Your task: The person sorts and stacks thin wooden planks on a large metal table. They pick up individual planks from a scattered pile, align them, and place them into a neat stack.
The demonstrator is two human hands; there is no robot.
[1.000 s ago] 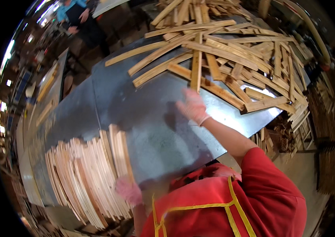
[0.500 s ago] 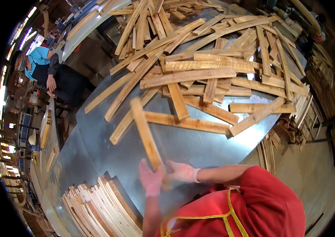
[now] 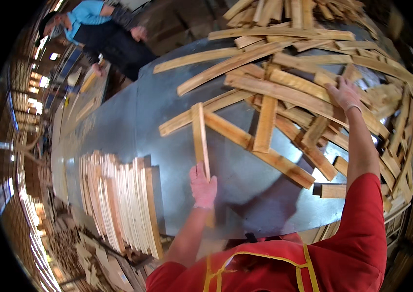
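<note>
My left hand [image 3: 202,187], in a pale pink glove, is closed around the lower part of a narrow wooden board [image 3: 199,134]. That board points away from me, its far end over another board [image 3: 226,127] on the metal table. To the right, my right hand [image 3: 345,93], gloved too, is stretched out over the heap. Its fingers curl at the end of a yellowish wooden board [image 3: 300,84] among several crossing ones. A long board [image 3: 284,96] lies just in front of it.
A row of boards on edge [image 3: 119,194] stands at the near left of the grey metal table [image 3: 167,168]. More loose boards [image 3: 299,14] are heaped at the far right. Beyond the table's left side, a co-worker in blue [image 3: 87,12] stands at a bench [image 3: 89,100].
My right hand has left the board in my left hand and reached right onto the heap. My left hand still holds its board. The view has turned, so the heap shows further right.
</note>
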